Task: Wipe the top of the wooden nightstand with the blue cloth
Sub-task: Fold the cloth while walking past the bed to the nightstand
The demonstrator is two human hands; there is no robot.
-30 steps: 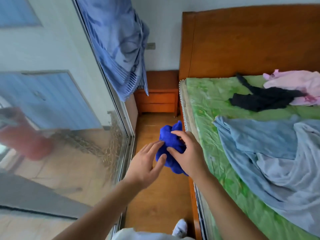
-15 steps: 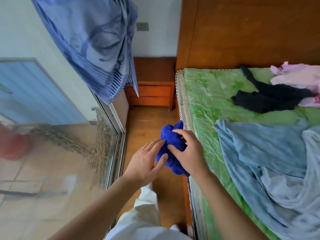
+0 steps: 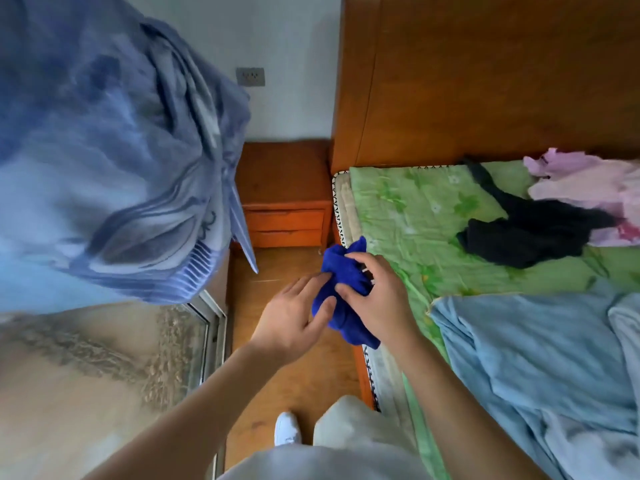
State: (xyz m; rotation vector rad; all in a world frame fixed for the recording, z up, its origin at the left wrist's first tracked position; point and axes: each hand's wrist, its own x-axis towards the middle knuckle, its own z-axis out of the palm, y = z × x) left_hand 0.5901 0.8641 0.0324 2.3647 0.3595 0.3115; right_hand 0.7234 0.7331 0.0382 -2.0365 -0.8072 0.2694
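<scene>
A bunched deep-blue cloth hangs in the air between my hands, over the narrow floor strip beside the bed. My right hand grips it from the right, fingers curled over its top. My left hand touches its left side with nearly straight fingers and the thumb against the cloth. The wooden nightstand, orange-brown with two drawers, stands ahead in the corner between the wall and the headboard. Its top is bare and lies well beyond both hands.
A blue patterned curtain hangs at the left and overlaps the nightstand's left edge. A glass door runs along the left. The bed at the right carries a green sheet, black and pink clothes and a light-blue blanket. A tall wooden headboard stands behind.
The view has moved forward along the floor strip, so the nightstand and curtain are closer. Both hands keep the same hold on the cloth.
</scene>
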